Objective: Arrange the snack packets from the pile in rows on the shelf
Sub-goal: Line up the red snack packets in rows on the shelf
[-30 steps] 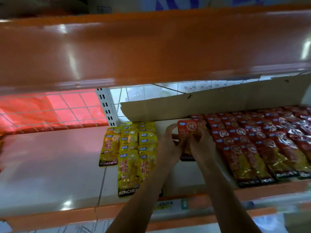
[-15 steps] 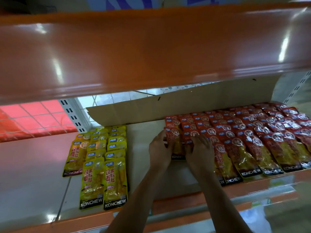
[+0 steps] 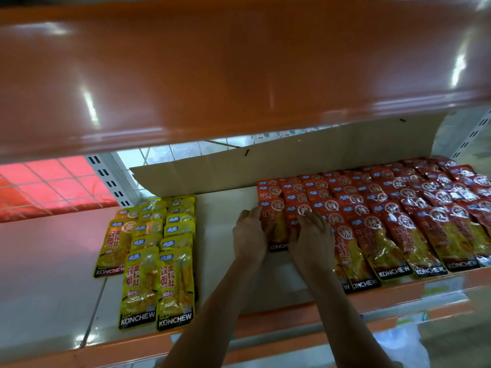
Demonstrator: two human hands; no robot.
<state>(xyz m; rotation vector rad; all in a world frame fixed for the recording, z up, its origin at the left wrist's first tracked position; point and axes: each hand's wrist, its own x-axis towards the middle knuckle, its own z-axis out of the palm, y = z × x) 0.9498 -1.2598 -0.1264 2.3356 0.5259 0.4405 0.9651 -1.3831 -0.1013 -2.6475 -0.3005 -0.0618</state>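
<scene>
Rows of overlapping red snack packets (image 3: 398, 221) cover the right half of the white shelf (image 3: 225, 205). The leftmost red packet (image 3: 276, 227) lies at the end of these rows, between my two hands. My left hand (image 3: 248, 235) grips its left edge with curled fingers. My right hand (image 3: 313, 237) presses flat with straight, spread fingers on the packets just right of it. Yellow snack packets (image 3: 159, 248) lie in three short rows further left on the shelf.
A brown cardboard sheet (image 3: 292, 160) stands along the back of the shelf. The orange upper shelf (image 3: 239, 75) hangs low overhead. A wire mesh back (image 3: 53, 187) glows red at the left. The orange front lip (image 3: 265, 322) edges the shelf.
Both hands carried a red packet from above the shelf down onto the left end of the red rows. The view has shifted to the right.
</scene>
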